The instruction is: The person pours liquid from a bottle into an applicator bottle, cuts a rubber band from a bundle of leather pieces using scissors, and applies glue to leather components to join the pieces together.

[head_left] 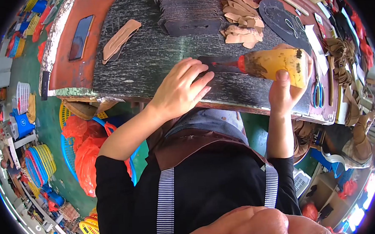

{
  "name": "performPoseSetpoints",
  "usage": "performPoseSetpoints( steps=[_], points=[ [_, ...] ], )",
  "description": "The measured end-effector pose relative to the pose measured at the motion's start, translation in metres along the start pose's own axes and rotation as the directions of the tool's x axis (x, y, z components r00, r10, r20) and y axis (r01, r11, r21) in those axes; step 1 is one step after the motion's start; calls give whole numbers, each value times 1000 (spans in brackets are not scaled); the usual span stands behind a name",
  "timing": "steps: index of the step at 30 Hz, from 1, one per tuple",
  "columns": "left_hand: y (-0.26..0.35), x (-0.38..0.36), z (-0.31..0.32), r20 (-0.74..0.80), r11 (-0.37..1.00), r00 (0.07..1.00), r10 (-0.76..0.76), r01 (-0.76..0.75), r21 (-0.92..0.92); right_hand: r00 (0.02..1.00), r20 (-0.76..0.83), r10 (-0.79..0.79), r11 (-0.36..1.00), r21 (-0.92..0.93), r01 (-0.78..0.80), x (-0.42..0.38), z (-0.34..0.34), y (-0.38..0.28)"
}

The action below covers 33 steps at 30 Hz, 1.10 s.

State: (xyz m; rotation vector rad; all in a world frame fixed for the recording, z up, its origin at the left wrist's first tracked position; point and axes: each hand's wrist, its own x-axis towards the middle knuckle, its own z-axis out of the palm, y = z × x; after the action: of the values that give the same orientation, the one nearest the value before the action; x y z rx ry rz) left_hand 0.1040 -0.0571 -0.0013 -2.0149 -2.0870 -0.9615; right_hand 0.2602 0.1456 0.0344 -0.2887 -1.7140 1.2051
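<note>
My right hand (290,88) is wrapped round a yellow glue bottle (278,65) with a red collar and dark nozzle, tipped so that the nozzle points left. Close to the nozzle's end, my left hand (184,87) is over the dark table (151,72), its fingers bent and slightly apart; whether anything lies beneath them is hidden. Tan leather pieces (120,40) lie at the table's left. Behind my hands is a row of dark stacked pieces (190,15), with a pile of tan pieces (243,23) beside it.
A phone (80,38) lies on the red left edge. At the right are blue-handled scissors (317,94), a dark oval piece (280,21) with small white-handled scissors (292,26), and brown scraps (341,51). A basket with red bags (87,152) stands below left.
</note>
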Motion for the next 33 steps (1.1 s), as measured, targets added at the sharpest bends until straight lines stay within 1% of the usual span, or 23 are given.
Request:
performPoseSetpoints(
  steps=[3, 6, 8, 12, 15, 18, 21, 23, 25, 32, 33],
  points=[
    [-1, 0, 1, 2, 1000, 1000, -5, 5, 1, 999, 14, 37, 999, -34, -36, 1, 3, 3],
    [-1, 0, 0, 11, 1000, 1000, -9, 9, 1, 998, 49, 39, 996, -77, -35, 3, 6, -3],
    [-1, 0, -1, 11, 1000, 1000, -9, 9, -10, 998, 47, 36, 997, -66, -33, 3, 7, -3],
    [-1, 0, 1, 3, 1000, 1000, -5, 5, -8, 999, 28, 42, 994, -104, -39, 5, 10, -6],
    [-2, -1, 0, 3, 1000, 1000, -7, 7, -10, 996, 86, 35, 991, -135, -23, 5, 7, -7],
    [-3, -1, 1, 1, 1000, 1000, -4, 4, -25, 995, 100, 12, 983, -186, 7, 7, 8, -9],
    [-3, 0, 0, -2, 999, 1000, 5, -5, -52, 993, 109, -40, 955, -288, 70, 8, 7, -7],
    [-2, 0, 0, 5, 998, 1000, 3, -3, -60, 993, 116, 11, 980, -198, 12, 7, 7, -10],
    [-2, 0, 0, 3, 998, 1000, 4, -3, -65, 992, 121, 36, 986, -166, -15, 6, 5, -13],
    [-2, 2, -2, -4, 997, 1000, 18, -18, -77, 998, 67, 8, 978, -207, 6, 5, -13, -14],
    [-1, 3, -2, 14, 998, 1000, 10, -9, -69, 998, 58, 3, 979, -206, 9, 5, -15, -14]
  ],
)
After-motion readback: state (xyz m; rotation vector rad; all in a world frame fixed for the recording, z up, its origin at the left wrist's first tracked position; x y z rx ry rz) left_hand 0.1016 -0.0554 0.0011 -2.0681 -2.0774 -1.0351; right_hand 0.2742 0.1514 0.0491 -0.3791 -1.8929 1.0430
